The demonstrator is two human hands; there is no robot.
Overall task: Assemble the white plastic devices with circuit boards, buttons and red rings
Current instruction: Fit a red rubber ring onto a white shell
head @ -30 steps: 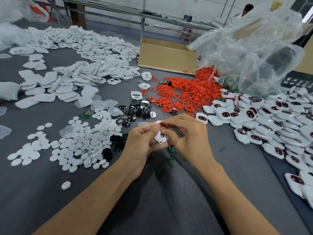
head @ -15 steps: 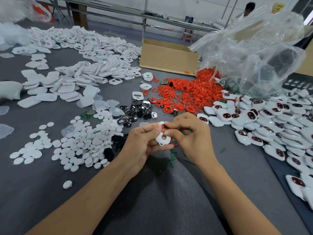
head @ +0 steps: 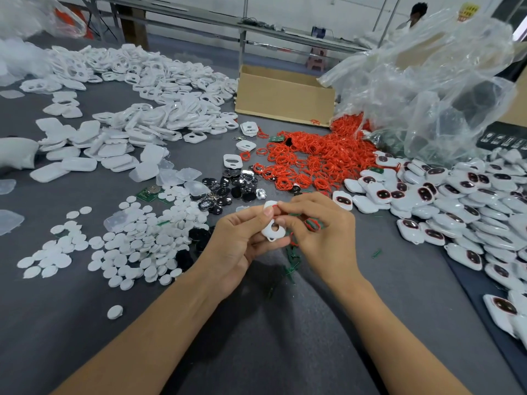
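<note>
I see the small white plastic shell, the one with a round hole, held just above the grey cloth table. The left hand grips it between thumb and curled fingers. The right hand pinches its upper edge with thumb and forefinger, where a thin red rubber ring peeks out. My worry is that this soft ring twists or pops free while being seated, since only fingertips control it. The right hand's other curled fingers tuck in something red and green that I cannot identify, and it could drop. Loose green scraps lie underneath. Beyond sits the heap of red rings, with black and silver parts and white round discs to the left. Finished white devices with dark windows are on the right, all within unobstructed reach.
</note>
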